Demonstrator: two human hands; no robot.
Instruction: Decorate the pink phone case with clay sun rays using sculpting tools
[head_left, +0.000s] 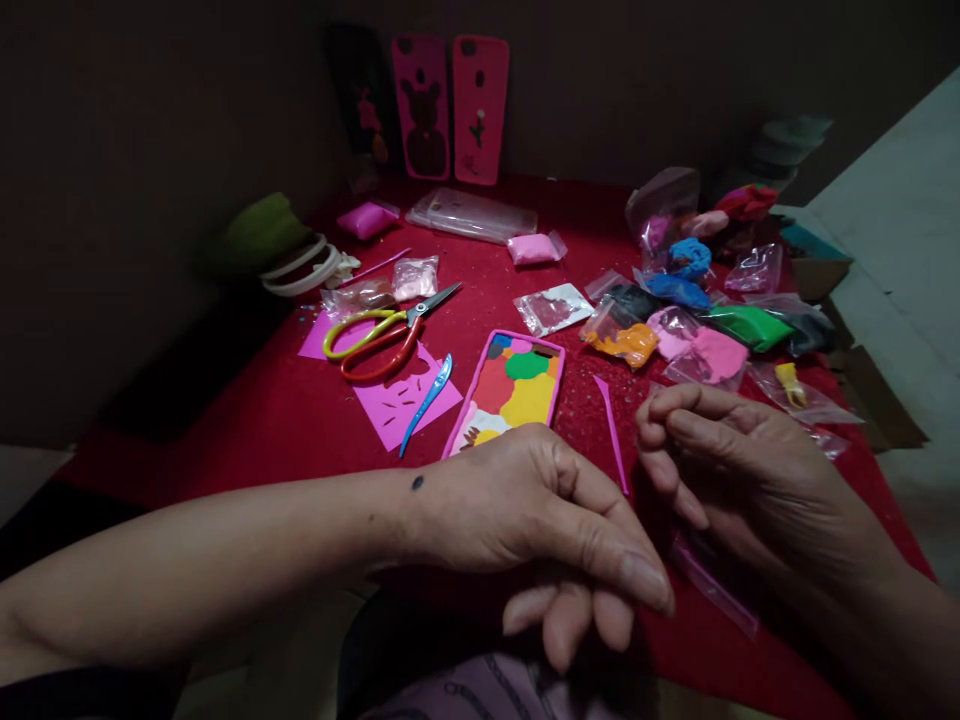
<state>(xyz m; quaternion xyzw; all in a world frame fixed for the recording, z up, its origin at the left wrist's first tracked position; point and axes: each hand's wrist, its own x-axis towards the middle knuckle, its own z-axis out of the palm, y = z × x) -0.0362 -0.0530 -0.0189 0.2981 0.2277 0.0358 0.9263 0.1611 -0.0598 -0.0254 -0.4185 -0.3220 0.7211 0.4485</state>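
My left hand (555, 520) reaches across the near edge, its thumb laid against the index finger and the other fingers curled beneath. Behind it lies a phone case (525, 400) covered in patches of coloured clay; the hand hides its lower end. To the right, my right hand (757, 480) is closed in a pinch, thumb against index finger. Anything inside either pinch is too small or hidden to make out. A pink modelling stick (613, 440) lies between the case and my right hand. Left of the case, a blue modelling knife (427, 405) rests partly on pink paper (375, 405).
Scissors (412, 320) with red and yellow handles lie open at the left. Several bags of coloured clay (705, 350) crowd the right side of the red cloth (247, 430). Decorated phone cases (480, 110) lean at the back, behind a clear case (472, 215).
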